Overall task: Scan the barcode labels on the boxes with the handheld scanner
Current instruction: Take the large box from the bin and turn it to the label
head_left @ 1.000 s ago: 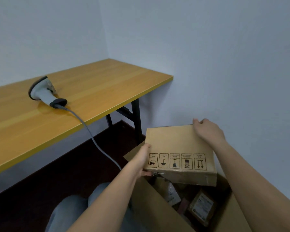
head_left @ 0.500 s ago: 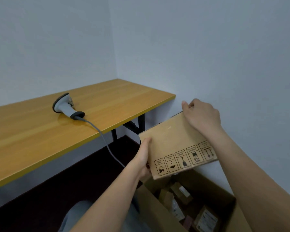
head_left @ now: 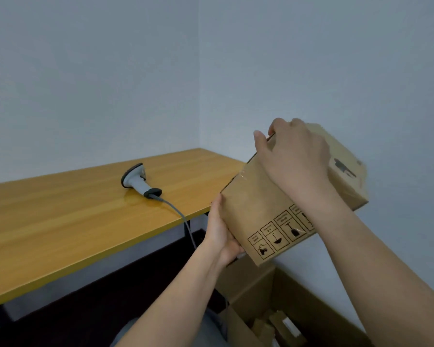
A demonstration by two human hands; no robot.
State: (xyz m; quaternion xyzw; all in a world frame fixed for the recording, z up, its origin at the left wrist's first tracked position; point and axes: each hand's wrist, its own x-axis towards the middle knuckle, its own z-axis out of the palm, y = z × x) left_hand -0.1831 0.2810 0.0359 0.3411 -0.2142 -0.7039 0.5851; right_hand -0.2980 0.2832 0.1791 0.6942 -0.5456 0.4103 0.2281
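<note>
Nearest, bottom right: open carton (head_left: 251,286) on the floor, a few small packages (head_left: 283,326) visible inside, one with a white label. Above it, both hands hold a flat cardboard box (head_left: 266,209) in the air, clear of the carton and tilted, long axis running from low-left to high-right. Left hand (head_left: 219,236) wraps the lower-left corner, thumb along the edge; right hand (head_left: 293,159) curls its fingers over the upper-left edge; so both grips are closed on the box, neither free. The face toward the camera shows only handling pictograms, no barcode in sight; the label is probably on a hidden face. Further out and to the left, the scanner (head_left: 139,180) lies on its side on the wooden surface (head_left: 60,221), handle pointing toward the near right edge, cable (head_left: 183,221) dropping over that edge. It's well apart from the box; the left hand is the nearer one to it, though it would have to let go first. Versus half a second ago: box is higher and rotated more steeply, its right-end face now turned into view, left hand on the same corner, scanner untouched. Judgement: box is being carried up toward the surface; scanning not started.
</note>
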